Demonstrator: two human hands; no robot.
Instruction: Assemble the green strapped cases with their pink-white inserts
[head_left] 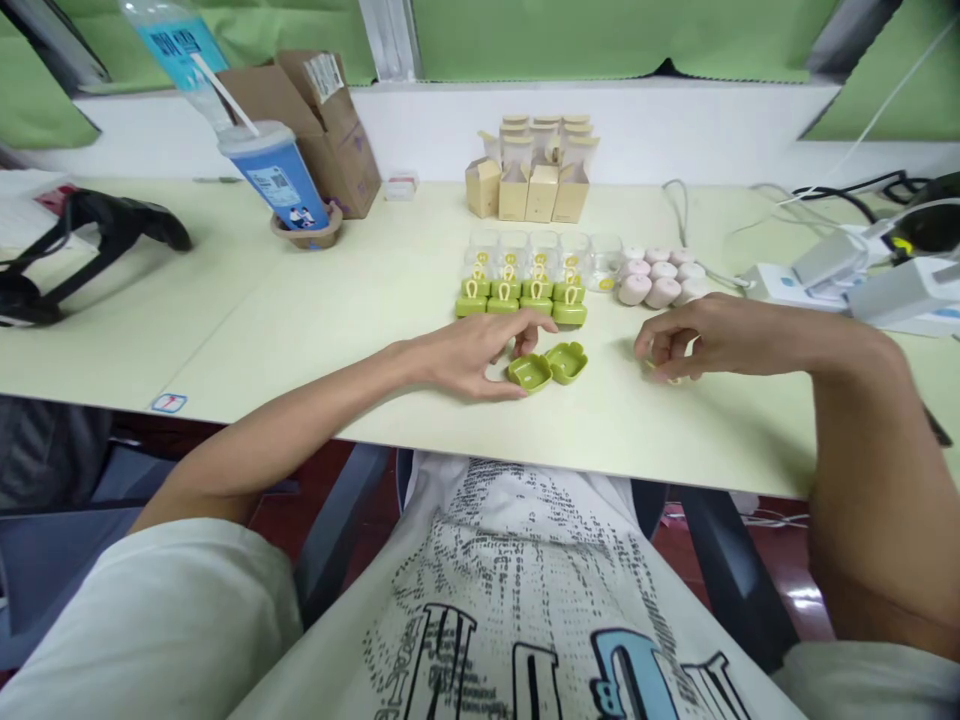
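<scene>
An open green clamshell case [531, 373] lies on the table, its two hollow halves side by side. My left hand [487, 358] is at the case's left half, thumb by the near rim and index finger stretched above it; the fingers are apart. To the right, my right hand [694, 338] is low over the tabletop with its fingers curled together. Something small and pale yellow shows under those fingertips, too hidden to name. Just beyond the case, several closed green cases [503, 304] with cream loops stand in rows.
Clear plastic cups [606, 262] and pale pink round pieces [663, 291] sit behind, with small tan boxes [544, 195] at the wall. A blue drink cup [279, 180] and cardboard box [330, 130] stand left. Power strips with cables [795, 290] lie right.
</scene>
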